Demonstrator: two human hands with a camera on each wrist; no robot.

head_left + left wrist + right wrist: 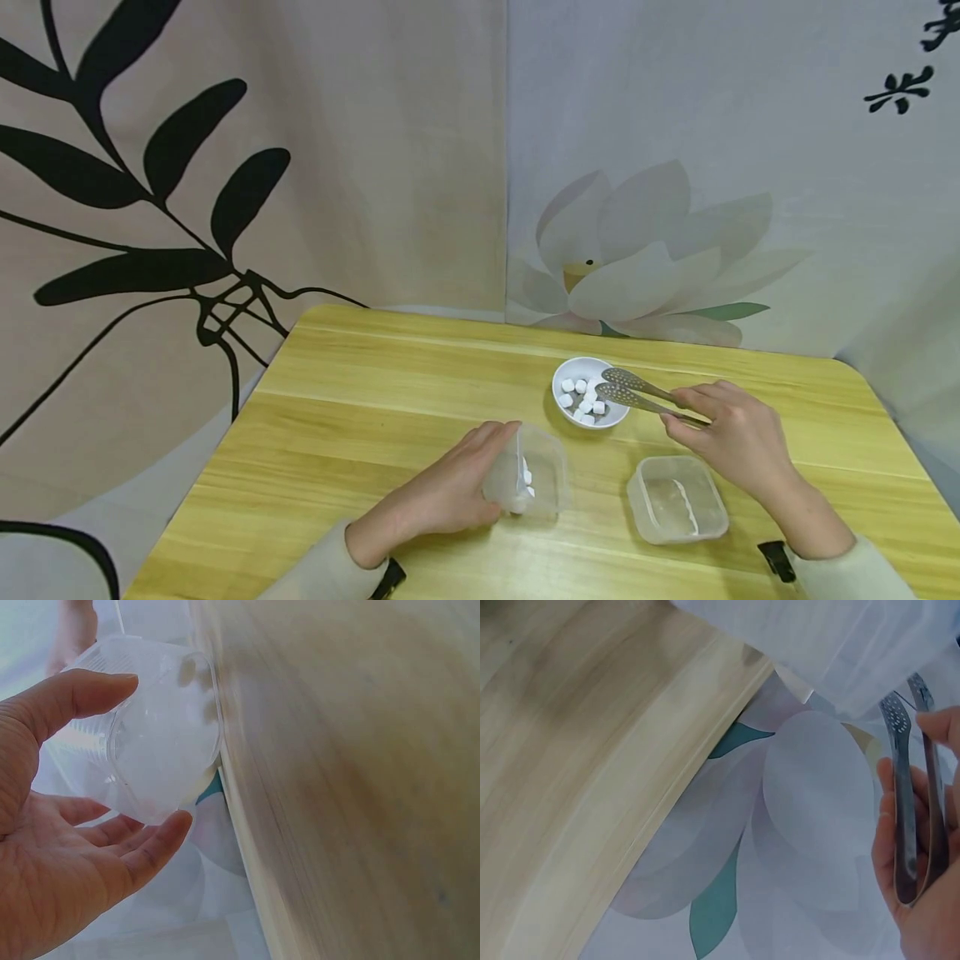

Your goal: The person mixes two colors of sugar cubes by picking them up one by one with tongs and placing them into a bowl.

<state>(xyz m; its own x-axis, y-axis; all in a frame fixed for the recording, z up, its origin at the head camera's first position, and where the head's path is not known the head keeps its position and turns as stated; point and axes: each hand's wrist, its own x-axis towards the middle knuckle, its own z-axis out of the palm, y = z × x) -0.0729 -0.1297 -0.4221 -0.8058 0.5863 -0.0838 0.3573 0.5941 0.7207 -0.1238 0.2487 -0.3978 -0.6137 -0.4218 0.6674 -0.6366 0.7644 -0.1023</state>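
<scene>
My left hand grips a clear plastic container that is tipped on its side close over the table. In the left wrist view the thumb lies on one side of the container and the fingers on another. A few small white pieces lie inside it. My right hand holds metal tongs with perforated tips, the two arms slightly apart. Those tips reach over the right rim of a white bowl, which holds several small white cubes. In the right wrist view the tongs lie across the palm.
A second clear container stands upright in front of my right hand. Everything rests on a yellow wooden table. Behind the table's far edge hangs a curtain printed with leaves and a flower.
</scene>
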